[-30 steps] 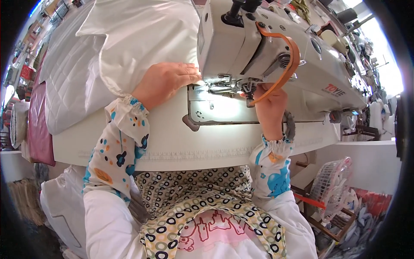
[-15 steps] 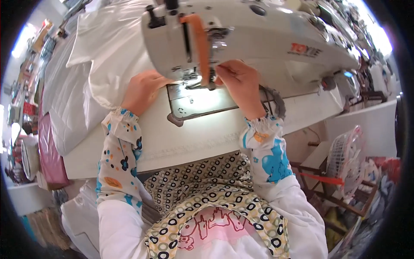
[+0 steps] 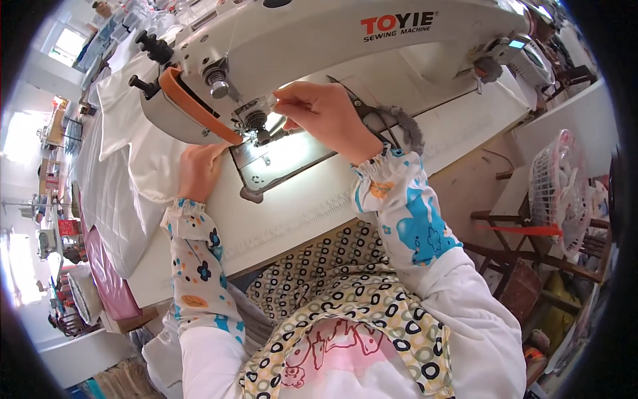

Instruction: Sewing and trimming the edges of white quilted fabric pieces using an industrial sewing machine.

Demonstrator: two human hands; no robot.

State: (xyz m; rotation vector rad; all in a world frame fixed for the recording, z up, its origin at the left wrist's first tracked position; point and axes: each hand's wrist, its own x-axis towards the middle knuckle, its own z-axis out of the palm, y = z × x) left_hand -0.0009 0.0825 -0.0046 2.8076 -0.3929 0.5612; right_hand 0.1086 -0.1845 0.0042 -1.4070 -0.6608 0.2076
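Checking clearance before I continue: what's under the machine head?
A brightly lit metal plate shows beneath the machine head, with the left hand beside it. The head covers the plate's far-left part; whatever lies there can't be seen.

Head-worn fisheye view, facing downward, close

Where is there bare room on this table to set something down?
The front strip of white tabletop, between the metal bed plate and the front edge, is bare; so is the stretch right of the grey fuzzy loop. It's crowded under the sewing machine, with left hand and right hand close in, and leftward under white fabric.
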